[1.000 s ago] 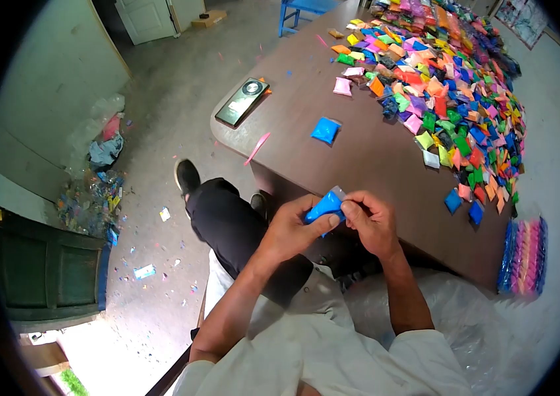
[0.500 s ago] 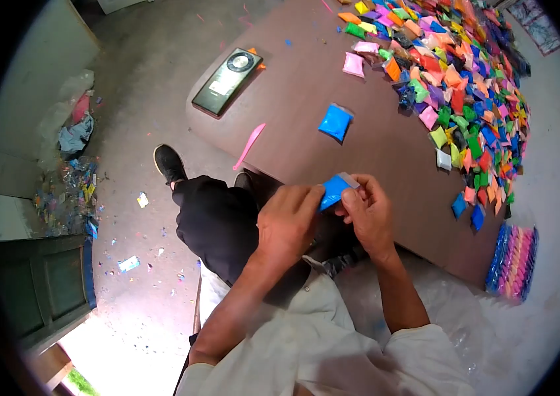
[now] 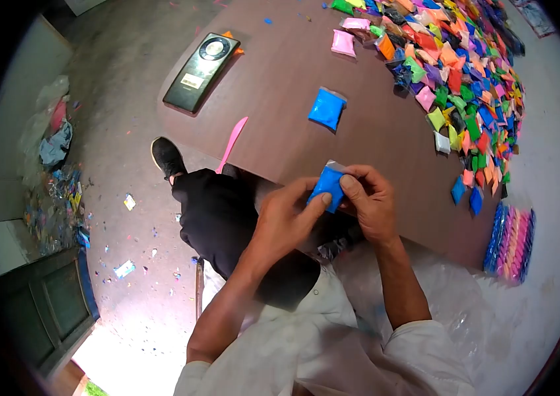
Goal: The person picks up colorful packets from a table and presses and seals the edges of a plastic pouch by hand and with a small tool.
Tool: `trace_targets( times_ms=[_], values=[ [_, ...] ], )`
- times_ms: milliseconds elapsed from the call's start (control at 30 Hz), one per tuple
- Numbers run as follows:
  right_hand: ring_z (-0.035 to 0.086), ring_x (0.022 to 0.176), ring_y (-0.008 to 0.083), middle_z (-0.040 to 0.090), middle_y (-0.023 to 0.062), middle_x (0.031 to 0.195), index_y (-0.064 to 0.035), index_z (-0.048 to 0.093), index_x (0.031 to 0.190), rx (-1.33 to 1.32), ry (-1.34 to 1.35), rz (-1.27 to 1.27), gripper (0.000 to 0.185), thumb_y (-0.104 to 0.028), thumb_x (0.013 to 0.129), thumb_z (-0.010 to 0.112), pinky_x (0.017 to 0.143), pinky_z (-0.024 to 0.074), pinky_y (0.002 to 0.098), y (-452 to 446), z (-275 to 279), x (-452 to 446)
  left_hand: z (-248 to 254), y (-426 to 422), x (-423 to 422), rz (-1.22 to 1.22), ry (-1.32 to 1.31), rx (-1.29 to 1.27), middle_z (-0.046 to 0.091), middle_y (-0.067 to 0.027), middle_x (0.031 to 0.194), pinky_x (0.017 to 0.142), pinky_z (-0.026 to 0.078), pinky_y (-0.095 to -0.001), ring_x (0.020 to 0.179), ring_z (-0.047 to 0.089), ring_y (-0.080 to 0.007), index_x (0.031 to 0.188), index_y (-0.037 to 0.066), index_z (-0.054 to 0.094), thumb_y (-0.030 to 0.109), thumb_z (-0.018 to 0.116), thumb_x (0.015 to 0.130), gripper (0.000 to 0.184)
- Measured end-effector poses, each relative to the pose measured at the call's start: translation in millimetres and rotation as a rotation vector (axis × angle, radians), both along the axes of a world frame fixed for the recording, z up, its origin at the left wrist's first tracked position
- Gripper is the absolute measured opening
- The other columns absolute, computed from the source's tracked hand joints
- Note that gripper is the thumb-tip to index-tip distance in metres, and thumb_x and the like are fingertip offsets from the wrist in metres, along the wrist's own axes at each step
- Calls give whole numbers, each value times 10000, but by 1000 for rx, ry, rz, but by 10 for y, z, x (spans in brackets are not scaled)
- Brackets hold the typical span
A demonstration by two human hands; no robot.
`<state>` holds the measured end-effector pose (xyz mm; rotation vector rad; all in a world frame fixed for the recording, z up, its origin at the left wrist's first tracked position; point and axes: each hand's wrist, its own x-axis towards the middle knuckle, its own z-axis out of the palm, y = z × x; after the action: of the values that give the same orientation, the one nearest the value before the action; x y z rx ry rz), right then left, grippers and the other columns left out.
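Between my two hands is a small blue packet [image 3: 328, 187] with a clear strip at its top, held just off the table's near edge. My left hand [image 3: 288, 212] pinches its left side with thumb and fingers. Thumb and fingers of my right hand [image 3: 368, 202] close on its upper right side. A second blue packet [image 3: 327, 109] lies flat on the brown table [image 3: 273, 86] beyond my hands. To its left rest a pink plastic knife-like tool [image 3: 232, 143] and a dark phone [image 3: 201, 71], back side up.
A large heap of coloured packets [image 3: 455, 96] covers the table's right side. A striped bundle of blue, pink and yellow pieces [image 3: 509, 243] is at the far right. Plastic scraps [image 3: 54, 204] lie on the floor at left, near a green door panel [image 3: 46, 303].
The view has shifted, so the phone and table appear further left. The packet has been turned more upright, and my left thumb now presses on its front.
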<state>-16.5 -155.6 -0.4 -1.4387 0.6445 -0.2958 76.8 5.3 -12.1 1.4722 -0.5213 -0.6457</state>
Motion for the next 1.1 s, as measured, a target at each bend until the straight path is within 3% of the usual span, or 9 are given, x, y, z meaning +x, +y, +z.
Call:
trace_targets(
  times_ms=[67, 300, 367, 567, 700, 767, 867, 967, 1100],
  values=[
    [612, 793, 56, 683, 5, 926, -23, 697, 1126, -1, 7, -2, 226, -194, 980, 718, 666, 514, 210, 15, -6, -11, -55, -22, -11, 1, 95, 48, 756, -157, 979, 814, 553, -324, 892, 725, -186, 1154, -37, 690, 143, 717, 932, 287],
    [614, 826, 55, 693, 21, 952, -7, 700, 1115, -6, 21, 68, 188, -140, 981, 698, 724, 512, 218, -44, -28, -122, -95, -39, -25, -6, 124, -34, 762, -101, 942, 792, 550, -306, 885, 704, -132, 1128, -22, 711, 178, 715, 959, 262],
    [616, 837, 57, 694, 26, 957, -5, 698, 1117, -13, -4, 111, 191, -139, 982, 695, 748, 516, 225, -65, -35, -135, -1, -99, 19, 27, 192, -44, 714, -14, 901, 751, 512, -236, 838, 632, -65, 1097, -11, 718, 198, 712, 983, 238],
    [645, 895, 101, 704, 39, 976, 22, 692, 1118, -113, -26, 172, 199, -125, 984, 685, 837, 529, 265, -80, 34, -95, -25, -171, 59, 83, 112, 3, 726, -36, 854, 702, 518, -252, 787, 622, -65, 1006, -17, 732, 189, 716, 970, 210],
    [645, 904, 101, 706, 45, 984, 28, 695, 1117, -86, -9, 204, 203, -127, 989, 670, 831, 531, 268, -131, 50, -73, -2, -218, 84, 64, 141, -27, 722, -28, 842, 703, 518, -254, 787, 624, -64, 990, -9, 732, 193, 718, 967, 204],
    [644, 906, 97, 706, 47, 983, 27, 696, 1119, -82, -17, 213, 206, -130, 989, 668, 830, 532, 269, -167, 42, -56, -19, -269, 85, 84, 119, -33, 661, 39, 792, 642, 444, -203, 723, 546, -26, 976, 18, 740, 226, 717, 987, 210],
    [643, 901, 94, 702, 43, 973, 23, 701, 1115, -117, -51, 223, 200, -127, 987, 665, 829, 533, 270, -207, 46, -30, 52, -270, 157, 36, 26, 116, 664, 32, 801, 642, 454, -213, 731, 554, -34, 965, 19, 735, 215, 715, 986, 198],
    [646, 894, 99, 699, 41, 966, 17, 696, 1135, -123, 41, 225, 211, -124, 982, 664, 827, 536, 274, -251, 129, 57, -17, -358, 194, 85, -87, 4, 666, 23, 809, 639, 461, -221, 733, 576, -49, 957, 3, 724, 198, 708, 989, 199],
    [636, 842, 87, 690, 25, 958, 1, 690, 1159, -160, -61, 197, 234, -143, 976, 668, 744, 528, 258, -430, 151, 156, 106, -437, 251, 123, -160, 98, 674, -30, 762, 624, 470, -260, 696, 582, -73, 949, -16, 709, 135, 717, 953, 151]
  ],
)
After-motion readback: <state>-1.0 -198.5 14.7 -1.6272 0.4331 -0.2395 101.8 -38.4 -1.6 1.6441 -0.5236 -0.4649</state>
